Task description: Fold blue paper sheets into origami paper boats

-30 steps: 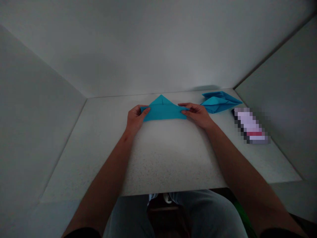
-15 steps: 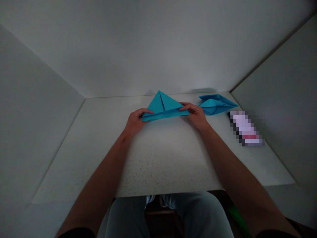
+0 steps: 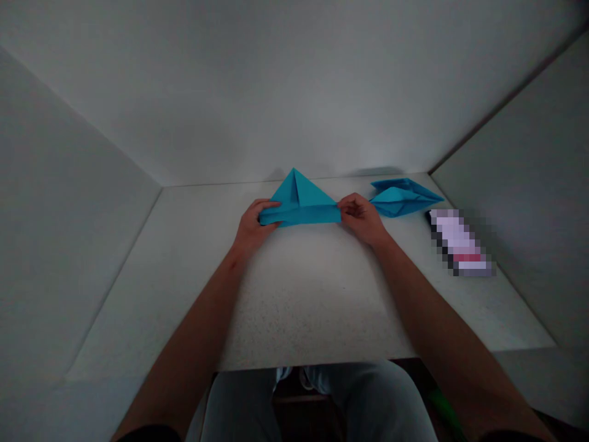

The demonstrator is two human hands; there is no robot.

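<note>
A folded sheet of blue paper [image 3: 306,213] is held up between my hands, with a triangular peak at the top and a flat band along the bottom. My left hand [image 3: 256,222] grips its left end, fingers in front on the band and thumb low at the bottom edge. At the right end of the band, my right hand [image 3: 361,216] pinches the corner with curled fingers. Just right of that hand, a second folded blue paper piece [image 3: 400,199], pointed at its right end, lies on the table.
A pixelated phone-like object [image 3: 462,242] lies at the right of the white table [image 3: 294,307]. White walls stand behind and on both sides. My legs in jeans [image 3: 377,399] are below the front edge.
The bottom band has turned to face me more and looks flatter and taller. My right hand has shifted from over the paper's right end to a pinch at its corner.
</note>
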